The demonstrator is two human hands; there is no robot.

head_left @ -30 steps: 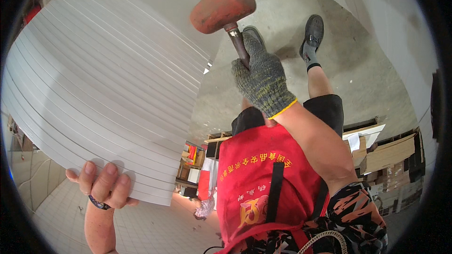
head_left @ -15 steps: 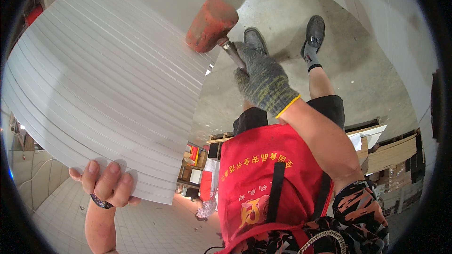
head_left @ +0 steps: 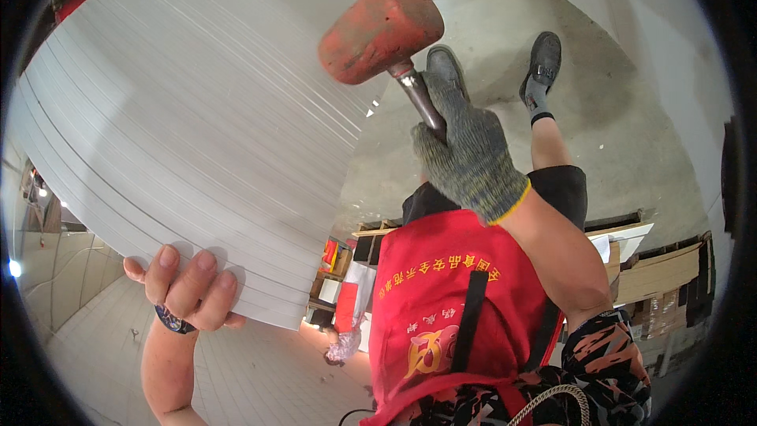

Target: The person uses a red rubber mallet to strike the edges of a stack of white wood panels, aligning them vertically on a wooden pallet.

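Observation:
My right hand point(head_left: 473, 154), in a grey-green knitted glove with a yellow cuff, is closed around the dark handle of a red rubber mallet point(head_left: 382, 31). The mallet's scuffed head hangs over the right side of a pile of pale grey sheets point(head_left: 197, 126), apart from it as far as I can see. Several thin, roughly parallel edges run across the pile. Bare, with a watch on the wrist, my left hand point(head_left: 189, 288) curls its fingers over the pile's lower edge; the thumb is mostly hidden.
Concrete floor point(head_left: 623, 134) stretches to the right of the pile, with my feet on it. A pale panel or wall point(head_left: 654, 24) stands at the far right. Flattened cardboard point(head_left: 658, 272) lies at the lower right. Another person point(head_left: 344, 347) is at the lower middle.
My right hand has drawn the mallet up and to the right, off the pile's side, and its head looks larger. My left hand keeps its hold on the edge.

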